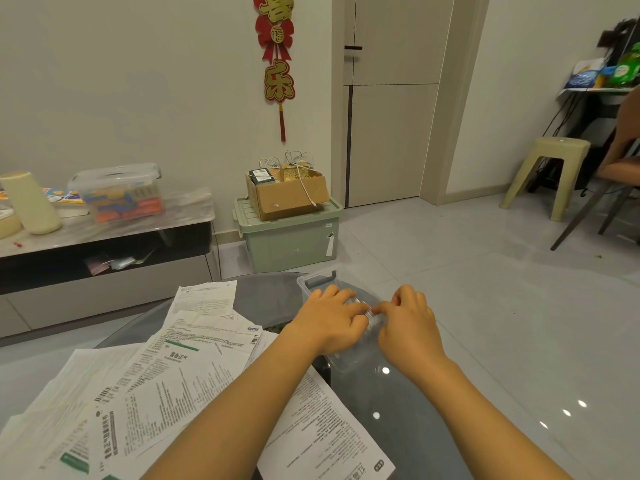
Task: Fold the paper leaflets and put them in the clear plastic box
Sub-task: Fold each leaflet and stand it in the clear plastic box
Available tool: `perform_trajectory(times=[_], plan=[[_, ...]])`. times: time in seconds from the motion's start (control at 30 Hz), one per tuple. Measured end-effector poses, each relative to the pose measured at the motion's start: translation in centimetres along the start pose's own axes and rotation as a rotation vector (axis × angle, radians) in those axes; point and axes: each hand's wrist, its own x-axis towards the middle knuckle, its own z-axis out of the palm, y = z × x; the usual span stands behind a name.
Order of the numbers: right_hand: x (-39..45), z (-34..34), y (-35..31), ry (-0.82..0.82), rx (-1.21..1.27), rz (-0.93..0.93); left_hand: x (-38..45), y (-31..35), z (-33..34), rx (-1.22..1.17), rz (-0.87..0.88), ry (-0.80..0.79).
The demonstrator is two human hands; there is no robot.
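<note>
Clear plastic box [320, 280] sat on the round glass table [408, 438], at its far edge. Both hands were on the box. Left hand [330, 318] lay over the top with fingers curled down onto the near rim or lid edge. Right hand [408, 323] met it just beside, fingers curled, thumb and forefinger pinching at the same edge. Fingertips of the 2 hands nearly touched. Couldn't tell if a lid was on, or if they were working a latch; the clear plastic hid that.

Leaflets [194, 368] lay left of the box and nearer the person, a loose overlapping pile, all flat and unfolded. 1 more sheet [332, 434] sat nearest the person, below the box, partly under the left forearm. Nothing visible inside the box, as far as the glare allowed.

Judgement: early prep step, opening or positioning the box, no folding done yet. Next move probably needs the box open and released, then 1 hand to pull a single sheet off the pile and both to crease it small enough to fit. The sheets overlap, so separating 1 cleanly matters.

Beyond the box: green storage bin [291, 237] on the floor with a cardboard box [287, 195] on top.
</note>
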Motion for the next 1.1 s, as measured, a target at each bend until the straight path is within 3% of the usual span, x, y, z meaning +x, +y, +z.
perform_trajectory(times=[0.13, 0.33, 0.53, 0.67, 0.77, 0.97, 1.1], plan=[[0.1, 0.3, -0.6, 0.000, -0.110, -0.031, -0.6, 0.0, 0.4, -0.048, -0.007, 0.075], [-0.9, -0.4, -0.6, 0.070, 0.033, -0.100, -4.2, -0.3, -0.2, -0.163, -0.049, 0.229], [-4.3, -1.6, -1.3, 0.032, 0.166, -0.351, -11.8, 1.7, -0.7, -0.236, -0.178, 0.172], [-7.1, -1.0, -1.8, -0.124, 0.134, -0.541, -17.4, 4.1, 0.0, -0.324, -0.304, 0.040], [-8.5, -0.1, -1.6, -0.252, 0.096, -0.636, -20.4, 5.2, 0.8, -0.305, -0.299, -0.021], [-9.5, 0.9, -1.7, -0.499, 0.051, -0.696, -22.1, 4.7, 4.9, -0.191, -0.253, -0.074], [-9.3, 0.9, -1.8, -0.579, 0.042, -0.669, -21.3, 4.2, 5.7, -0.077, -0.219, -0.017]])
